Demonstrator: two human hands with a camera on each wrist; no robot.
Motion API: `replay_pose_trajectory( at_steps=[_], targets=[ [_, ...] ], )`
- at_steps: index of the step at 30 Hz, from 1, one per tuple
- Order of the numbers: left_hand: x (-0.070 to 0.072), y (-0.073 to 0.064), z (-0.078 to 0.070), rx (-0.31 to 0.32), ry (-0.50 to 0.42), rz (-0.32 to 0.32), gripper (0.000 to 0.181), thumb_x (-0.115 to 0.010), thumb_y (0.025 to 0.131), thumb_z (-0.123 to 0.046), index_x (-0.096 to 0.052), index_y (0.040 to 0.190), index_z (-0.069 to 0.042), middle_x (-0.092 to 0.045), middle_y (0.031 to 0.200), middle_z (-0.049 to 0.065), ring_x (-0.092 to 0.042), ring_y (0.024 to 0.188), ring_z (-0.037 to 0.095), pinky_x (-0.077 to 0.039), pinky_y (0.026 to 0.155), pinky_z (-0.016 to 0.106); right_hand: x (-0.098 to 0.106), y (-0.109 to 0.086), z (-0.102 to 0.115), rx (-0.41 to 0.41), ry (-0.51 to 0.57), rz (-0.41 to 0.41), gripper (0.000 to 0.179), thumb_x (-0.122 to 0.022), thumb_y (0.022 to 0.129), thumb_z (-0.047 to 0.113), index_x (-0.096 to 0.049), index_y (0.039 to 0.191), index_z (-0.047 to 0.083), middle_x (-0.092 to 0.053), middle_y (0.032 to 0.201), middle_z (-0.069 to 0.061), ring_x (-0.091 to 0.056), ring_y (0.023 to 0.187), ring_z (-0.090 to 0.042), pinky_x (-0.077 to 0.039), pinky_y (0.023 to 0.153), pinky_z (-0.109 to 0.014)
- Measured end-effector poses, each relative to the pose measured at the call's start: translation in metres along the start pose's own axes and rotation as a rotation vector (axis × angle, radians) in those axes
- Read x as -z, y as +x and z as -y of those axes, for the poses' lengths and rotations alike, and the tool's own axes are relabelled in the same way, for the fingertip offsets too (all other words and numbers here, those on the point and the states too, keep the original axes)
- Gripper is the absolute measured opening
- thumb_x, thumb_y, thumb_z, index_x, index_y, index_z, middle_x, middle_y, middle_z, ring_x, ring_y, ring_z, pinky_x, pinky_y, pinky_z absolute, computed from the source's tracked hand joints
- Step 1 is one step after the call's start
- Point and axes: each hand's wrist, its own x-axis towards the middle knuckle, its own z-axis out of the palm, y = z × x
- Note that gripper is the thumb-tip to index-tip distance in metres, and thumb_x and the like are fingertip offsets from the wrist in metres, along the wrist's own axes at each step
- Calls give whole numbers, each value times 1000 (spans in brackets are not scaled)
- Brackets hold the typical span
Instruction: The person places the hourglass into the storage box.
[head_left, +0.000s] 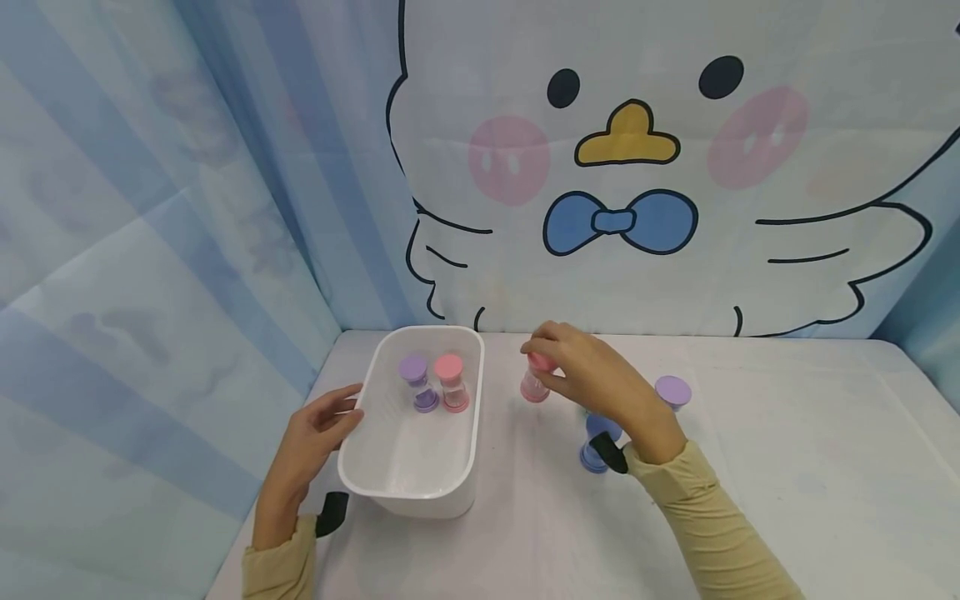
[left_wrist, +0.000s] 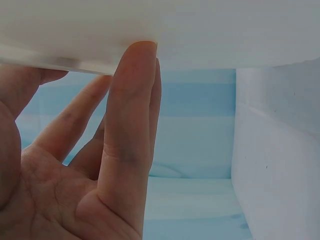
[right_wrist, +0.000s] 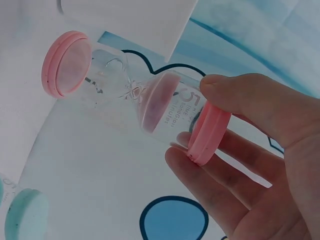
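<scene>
My right hand [head_left: 603, 379] pinches a pink sand timer [head_left: 534, 389] by its top cap, right of the white bin [head_left: 367, 483]. In the right wrist view, thumb and fingertips hold one pink cap of this sand timer [right_wrist: 160, 102], which is marked 5 minutes. With fairly straight fingers, my left hand [head_left: 309, 437] touches the bin's left side near the rim; the left wrist view shows its fingers [left_wrist: 127, 110] against the white wall. Inside the bin, a purple sand timer [head_left: 418, 383] and another pink sand timer [head_left: 452, 383] stand side by side.
A blue sand timer [head_left: 592, 458] stands on the table beneath my right wrist, partly hidden. Beyond the forearm is a purple-capped sand timer [head_left: 673, 390]. A teal-capped sand timer [right_wrist: 26, 215] shows at the right wrist view's edge. A printed curtain [head_left: 615, 275] hangs behind the table.
</scene>
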Motion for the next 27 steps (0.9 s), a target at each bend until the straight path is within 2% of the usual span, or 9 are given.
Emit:
replay_pose_trajectory(
  at_steps=[27],
  targets=[
    [0, 1, 2, 11, 2, -1, 52, -67, 96, -29, -54, 142, -10, -60, 131, 20, -65, 94, 1, -55, 78, 24, 16, 10, 16, 75, -24, -57, 35, -80, 84, 12, -71, 118, 10, -65, 111, -4, -62, 101, -18, -56, 88, -33]
  ],
)
